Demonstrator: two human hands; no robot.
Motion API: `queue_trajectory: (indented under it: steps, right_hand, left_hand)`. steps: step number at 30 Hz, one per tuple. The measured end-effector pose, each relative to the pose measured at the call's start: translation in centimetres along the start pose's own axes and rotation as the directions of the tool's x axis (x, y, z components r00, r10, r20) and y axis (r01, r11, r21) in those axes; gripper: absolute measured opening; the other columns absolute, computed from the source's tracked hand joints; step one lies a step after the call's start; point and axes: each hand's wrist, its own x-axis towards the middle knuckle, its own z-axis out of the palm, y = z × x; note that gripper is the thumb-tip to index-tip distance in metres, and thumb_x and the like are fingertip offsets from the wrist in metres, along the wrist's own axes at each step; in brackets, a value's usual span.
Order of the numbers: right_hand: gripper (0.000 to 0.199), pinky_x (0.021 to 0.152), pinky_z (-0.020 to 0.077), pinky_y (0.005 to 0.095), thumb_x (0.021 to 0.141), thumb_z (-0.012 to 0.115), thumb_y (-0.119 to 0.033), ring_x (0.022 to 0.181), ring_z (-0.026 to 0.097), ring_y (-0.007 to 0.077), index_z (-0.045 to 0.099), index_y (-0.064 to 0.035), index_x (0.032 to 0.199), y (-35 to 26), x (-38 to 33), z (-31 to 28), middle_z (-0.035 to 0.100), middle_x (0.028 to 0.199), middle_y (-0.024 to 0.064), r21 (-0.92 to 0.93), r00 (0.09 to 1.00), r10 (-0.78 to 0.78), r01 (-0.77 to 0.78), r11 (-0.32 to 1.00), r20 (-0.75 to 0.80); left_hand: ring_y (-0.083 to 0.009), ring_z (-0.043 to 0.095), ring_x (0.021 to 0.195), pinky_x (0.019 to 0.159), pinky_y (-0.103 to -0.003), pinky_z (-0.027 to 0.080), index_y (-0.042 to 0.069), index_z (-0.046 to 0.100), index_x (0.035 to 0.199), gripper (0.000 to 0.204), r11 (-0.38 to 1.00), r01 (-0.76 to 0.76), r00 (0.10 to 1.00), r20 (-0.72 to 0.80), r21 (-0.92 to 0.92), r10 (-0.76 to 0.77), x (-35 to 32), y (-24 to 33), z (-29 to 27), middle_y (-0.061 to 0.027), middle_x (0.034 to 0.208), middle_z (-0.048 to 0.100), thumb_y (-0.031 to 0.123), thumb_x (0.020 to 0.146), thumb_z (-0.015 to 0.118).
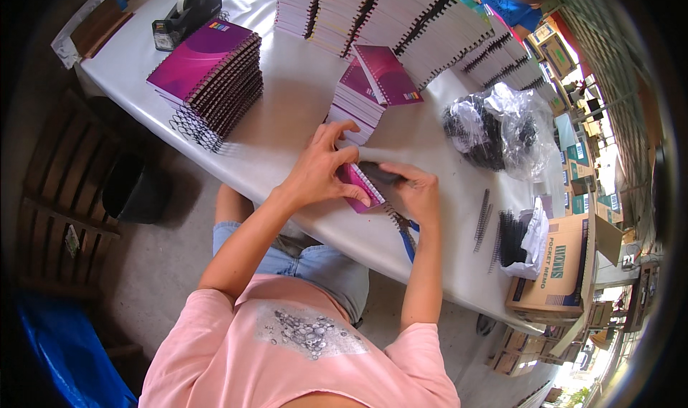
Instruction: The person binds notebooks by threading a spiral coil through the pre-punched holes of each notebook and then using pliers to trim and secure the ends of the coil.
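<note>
**Operator:** Two hands work one item: a small magenta-covered notepad [358,186] with a punched white page edge, at the near edge of the white-covered table [287,114], about midway along it. How is it held?

**Technician:** The left hand [319,168] steadies the notepad from above, thumb and forefinger closed narrow on its upper edge, the other fingers spread. The right hand [416,193] is wrapped around a dark handled tool [380,173] whose tip meets the notepad's far end. A black wire coil [395,220] lies just beside the notepad, partly under the right hand.

**Operator:** Procedure for a clean result?

**Technician:** In my judgement: keep the punched edge square, hold the pages pinched so the holes stay aligned, and apply the tool at the end of the binding only. Slack in the left grip would likely let pages shift.

**Operator:** Quantities?

**Technician:** One stack of bound magenta spiral notebooks [211,78] near the far left corner; individual count cannot be resolved. One shorter stack of magenta notepads [373,89] mid-table. Several leaning rows of white-edged notebooks [401,13] along the far edge. One black tape dispenser [188,10]. One clear plastic bag of black coils [494,125]. One open brown cardboard box [555,272] at the right end, loose coils [481,218] beside it.
</note>
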Motion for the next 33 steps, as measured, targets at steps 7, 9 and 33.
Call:
queue_trajectory:
  steps: [7, 9, 33]
  right_hand:
    - [0.034, 0.085, 0.048, 0.026, 0.068, 0.053, 0.012, 0.091, 0.064, 0.0182, 0.068, 0.0038, 0.097, -0.7, 0.0, 0.1, 0.068, 0.098, 0.0159, 0.382, 0.997, 0.056, -0.075, 0.921, 0.059]
    - [0.037, 0.083, 0.0461, 0.023, 0.067, 0.051, 0.012, 0.091, 0.063, 0.0139, 0.068, 0.0013, 0.099, 1.0, -0.3, -0.1, 0.068, 0.098, 0.0127, 0.604, 0.999, -0.027, 0.046, 0.795, -0.04]
    - [0.042, 0.085, 0.0437, 0.0305, 0.077, 0.057, -0.002, 0.104, 0.058, 0.0237, 0.059, -0.0056, 0.118, 0.4, -0.3, -1.8, 0.062, 0.112, 0.0135, -0.198, 0.933, 0.124, -0.199, 0.96, -0.339]
  left_hand:
    - [-0.0326, 0.04, 0.102, 0.08, -0.042, 0.044, 0.007, 0.055, 0.077, 0.059, 0.999, -0.038, 0.984, -0.175, 0.012, 0.039, 0.5, -0.4, 0.3, -0.0175, 0.122, 0.034, 0.047, 0.046, 0.086]
    - [-0.033, 0.039, 0.102, 0.082, -0.042, 0.043, 0.007, 0.053, 0.08, 0.063, 0.99, 0.009, 0.988, -0.148, -0.141, -0.031, 0.6, -0.5, 1.1, -0.0174, 0.12, 0.035, 0.047, 0.045, 0.087]
    - [-0.0199, 0.042, 0.097, 0.091, -0.03, 0.035, 0.004, 0.029, 0.102, 0.073, 0.876, 0.2, 0.976, 0.013, -0.439, -0.216, -0.6, -2.2, 2.2, -0.0095, 0.099, 0.039, 0.034, 0.065, 0.084]
